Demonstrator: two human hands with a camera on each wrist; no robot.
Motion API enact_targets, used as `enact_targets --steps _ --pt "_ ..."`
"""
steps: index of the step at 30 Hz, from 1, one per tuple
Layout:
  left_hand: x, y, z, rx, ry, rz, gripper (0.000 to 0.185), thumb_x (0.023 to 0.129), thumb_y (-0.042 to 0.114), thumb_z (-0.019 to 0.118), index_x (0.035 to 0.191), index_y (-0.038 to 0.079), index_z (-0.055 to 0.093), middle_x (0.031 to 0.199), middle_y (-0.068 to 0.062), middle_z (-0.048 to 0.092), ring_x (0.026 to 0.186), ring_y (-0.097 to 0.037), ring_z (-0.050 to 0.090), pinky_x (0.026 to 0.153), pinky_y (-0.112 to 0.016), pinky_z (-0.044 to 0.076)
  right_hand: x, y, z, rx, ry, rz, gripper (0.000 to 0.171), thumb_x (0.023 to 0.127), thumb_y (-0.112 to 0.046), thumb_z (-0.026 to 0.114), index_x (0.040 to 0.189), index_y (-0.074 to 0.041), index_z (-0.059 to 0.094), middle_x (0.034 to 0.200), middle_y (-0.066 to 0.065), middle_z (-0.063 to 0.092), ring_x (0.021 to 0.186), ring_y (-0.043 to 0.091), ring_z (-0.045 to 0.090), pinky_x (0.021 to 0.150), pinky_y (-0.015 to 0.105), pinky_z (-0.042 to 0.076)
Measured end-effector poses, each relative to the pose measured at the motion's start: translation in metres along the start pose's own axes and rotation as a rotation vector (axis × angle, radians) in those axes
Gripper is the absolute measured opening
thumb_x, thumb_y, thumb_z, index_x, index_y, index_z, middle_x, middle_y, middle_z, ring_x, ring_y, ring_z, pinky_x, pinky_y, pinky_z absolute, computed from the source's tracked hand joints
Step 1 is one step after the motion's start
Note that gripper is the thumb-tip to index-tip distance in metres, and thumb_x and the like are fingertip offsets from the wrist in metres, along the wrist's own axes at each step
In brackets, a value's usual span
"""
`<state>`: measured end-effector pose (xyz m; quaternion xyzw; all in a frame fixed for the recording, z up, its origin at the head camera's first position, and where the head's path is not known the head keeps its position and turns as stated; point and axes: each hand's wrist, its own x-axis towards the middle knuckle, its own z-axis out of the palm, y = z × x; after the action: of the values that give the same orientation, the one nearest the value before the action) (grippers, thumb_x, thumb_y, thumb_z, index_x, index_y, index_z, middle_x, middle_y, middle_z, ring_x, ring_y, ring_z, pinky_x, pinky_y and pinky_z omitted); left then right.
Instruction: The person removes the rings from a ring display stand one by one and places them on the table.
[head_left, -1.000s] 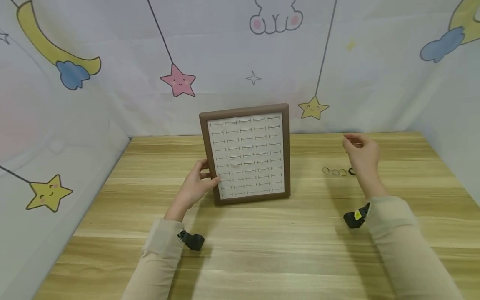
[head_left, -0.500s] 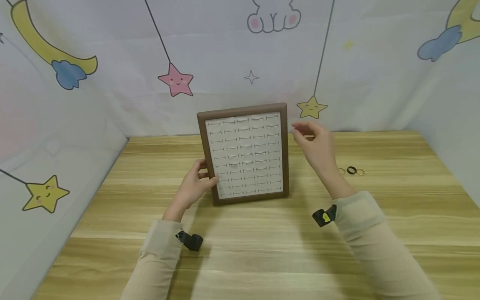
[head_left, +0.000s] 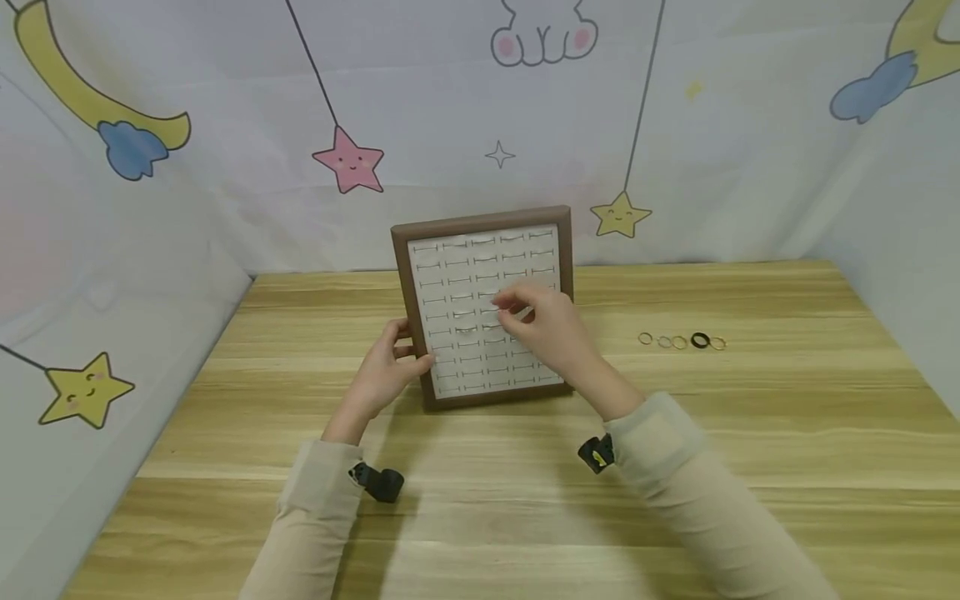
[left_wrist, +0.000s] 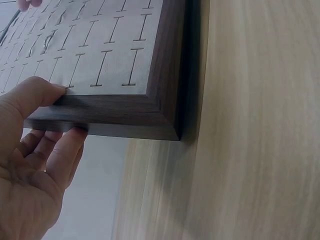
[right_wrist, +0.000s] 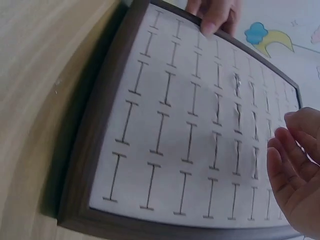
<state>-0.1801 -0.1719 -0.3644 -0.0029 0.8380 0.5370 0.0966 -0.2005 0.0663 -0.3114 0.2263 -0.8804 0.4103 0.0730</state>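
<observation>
A ring display board with a brown frame and a pale slotted panel leans upright on the table. My left hand grips its left edge, thumb on the front and fingers behind, as the left wrist view also shows. In front of the panel's middle, my right hand has thumb and fingertips pinched together close to the slots. The small ring in that pinch is hidden by the fingers now. A thin patterned ring sits in one slot, and some nearby slots bulge slightly.
To the right of the board, several rings lie in a row on the wooden table, among them a black ring and a gold ring. A printed curtain stands behind and at both sides.
My right hand has travelled left from above the row of rings to the front of the panel, uncovering the whole row. My left hand keeps its grip on the board.
</observation>
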Motion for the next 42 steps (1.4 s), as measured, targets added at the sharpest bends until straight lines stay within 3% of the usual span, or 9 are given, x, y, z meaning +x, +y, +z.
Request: enact_targets --steps 11,18,26,42 --pt "0.000 0.000 0.000 0.008 -0.001 0.007 0.067 0.092 0.016 0.061 0.147 0.007 0.025 0.146 -0.016 0.037 0.131 -0.035 0.046 0.101 -0.047 0.049 -0.004 -0.009 0.029 -0.111 -0.059 -0.088 0.015 0.088 -0.010 0.067 0.102 -0.006 0.070 0.105 0.007 0.070 0.094 0.020 0.066 0.081 0.028 0.057" --pt "0.000 -0.001 0.001 0.012 -0.001 0.014 0.066 0.091 0.015 0.062 0.147 0.007 0.027 0.145 -0.016 0.038 0.131 -0.035 0.046 0.101 -0.047 0.049 -0.005 -0.010 0.041 -0.254 -0.018 -0.164 0.013 0.087 -0.009 0.068 0.099 -0.008 0.071 0.100 0.003 0.069 0.093 0.016 0.065 0.082 0.026 0.056" --pt "0.001 -0.001 -0.001 0.020 -0.007 0.012 0.066 0.092 0.017 0.061 0.147 0.008 0.026 0.146 -0.014 0.038 0.132 -0.035 0.046 0.100 -0.047 0.049 -0.004 -0.006 0.049 -0.310 0.055 -0.262 0.009 0.087 -0.007 0.067 0.096 -0.007 0.071 0.096 0.003 0.069 0.092 0.018 0.065 0.081 0.024 0.056" --pt "0.000 0.000 -0.001 0.021 -0.007 0.021 0.066 0.092 0.016 0.061 0.147 0.008 0.026 0.146 -0.015 0.038 0.131 -0.035 0.046 0.101 -0.048 0.048 -0.005 -0.005 0.062 -0.367 0.142 -0.250 0.007 0.086 -0.010 0.069 0.093 -0.009 0.071 0.093 0.000 0.067 0.088 0.015 0.062 0.074 0.021 0.056"
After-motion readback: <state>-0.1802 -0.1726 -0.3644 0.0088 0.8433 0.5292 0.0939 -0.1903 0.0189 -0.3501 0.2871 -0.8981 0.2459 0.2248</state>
